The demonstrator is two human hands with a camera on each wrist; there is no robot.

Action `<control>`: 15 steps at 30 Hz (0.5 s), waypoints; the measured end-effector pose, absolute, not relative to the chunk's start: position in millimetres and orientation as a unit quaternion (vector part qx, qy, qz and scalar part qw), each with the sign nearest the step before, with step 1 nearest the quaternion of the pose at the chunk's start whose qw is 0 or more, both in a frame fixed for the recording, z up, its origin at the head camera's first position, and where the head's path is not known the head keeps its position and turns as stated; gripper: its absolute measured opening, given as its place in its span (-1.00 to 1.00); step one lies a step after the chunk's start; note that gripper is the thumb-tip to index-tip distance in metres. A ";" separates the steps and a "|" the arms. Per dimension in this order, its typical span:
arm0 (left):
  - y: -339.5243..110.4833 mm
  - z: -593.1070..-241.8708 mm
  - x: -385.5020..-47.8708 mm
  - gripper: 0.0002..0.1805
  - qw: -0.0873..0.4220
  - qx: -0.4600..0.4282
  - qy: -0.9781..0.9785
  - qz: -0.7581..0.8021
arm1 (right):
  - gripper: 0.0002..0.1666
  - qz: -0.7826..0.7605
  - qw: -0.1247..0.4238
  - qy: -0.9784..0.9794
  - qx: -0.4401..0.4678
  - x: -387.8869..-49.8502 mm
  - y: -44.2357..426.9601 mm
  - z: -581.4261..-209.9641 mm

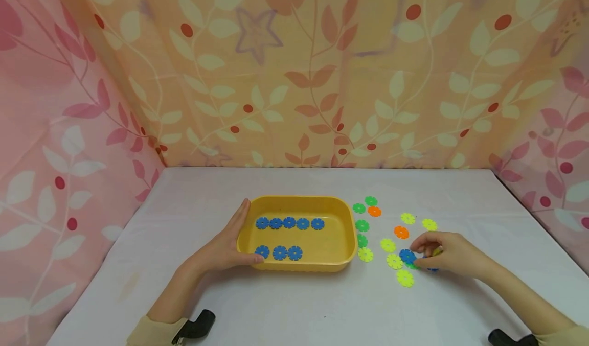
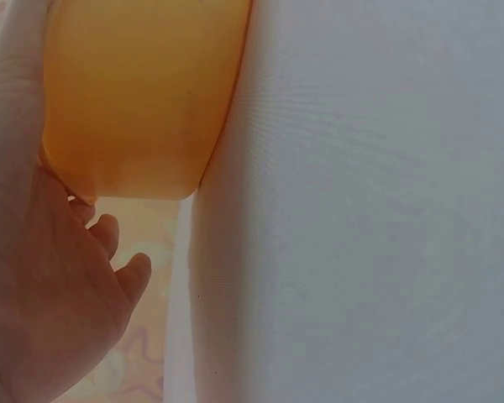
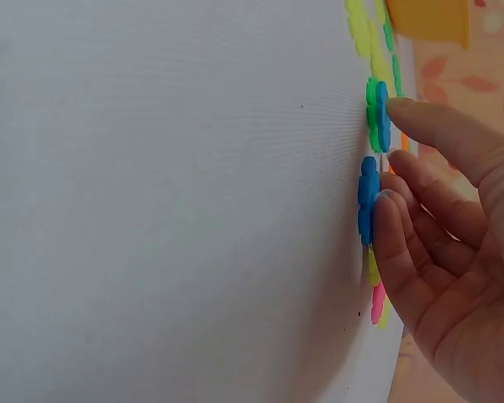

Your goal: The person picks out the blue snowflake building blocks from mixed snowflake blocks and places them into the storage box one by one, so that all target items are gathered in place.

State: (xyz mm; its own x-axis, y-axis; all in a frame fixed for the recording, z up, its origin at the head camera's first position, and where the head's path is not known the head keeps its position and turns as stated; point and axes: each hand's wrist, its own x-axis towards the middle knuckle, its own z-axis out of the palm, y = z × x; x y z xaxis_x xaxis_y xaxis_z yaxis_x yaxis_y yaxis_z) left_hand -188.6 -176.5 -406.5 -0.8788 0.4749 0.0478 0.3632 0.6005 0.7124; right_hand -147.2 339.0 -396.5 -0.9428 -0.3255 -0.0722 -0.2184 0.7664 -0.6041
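Note:
My left hand [image 1: 225, 246] grips the left end of a yellow plastic tray [image 1: 340, 233], thumb over its near rim and fingers along the outer wall. In the left wrist view the fingers curl around the tray's end [image 2: 143, 109]. Inside lie blue flower-shaped discs [image 1: 289, 223] in two rows. To the right of the tray, my right hand [image 1: 453, 254] has thumb and index finger at the edge of a blue flower-shaped disc [image 1: 407, 256]. A green disc [image 3: 372, 117] lies right under it. Another blue disc [image 3: 367, 201] sits beneath the other fingers.
Loose green discs [image 1: 362, 226], orange discs [image 1: 401, 232] and yellow discs [image 1: 405, 278] lie scattered between tray and right hand. A pink disc [image 3: 378, 304] shows in the right wrist view. White cloth [image 1: 294, 305] covers the table; patterned curtains [image 1: 294, 80] stand behind and beside it.

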 end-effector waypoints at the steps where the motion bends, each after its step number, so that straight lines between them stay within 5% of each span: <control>1: -176.7 -406.3 -188.5 0.45 0.074 0.235 0.892 0.380 | -0.63 -0.309 0.081 0.937 -0.145 -146.3 338.1 -396.9; 15: -176.1 -406.5 -188.9 0.45 0.072 0.231 0.894 0.378 | -0.71 -0.276 0.018 0.947 -0.164 -142.5 333.9 -400.4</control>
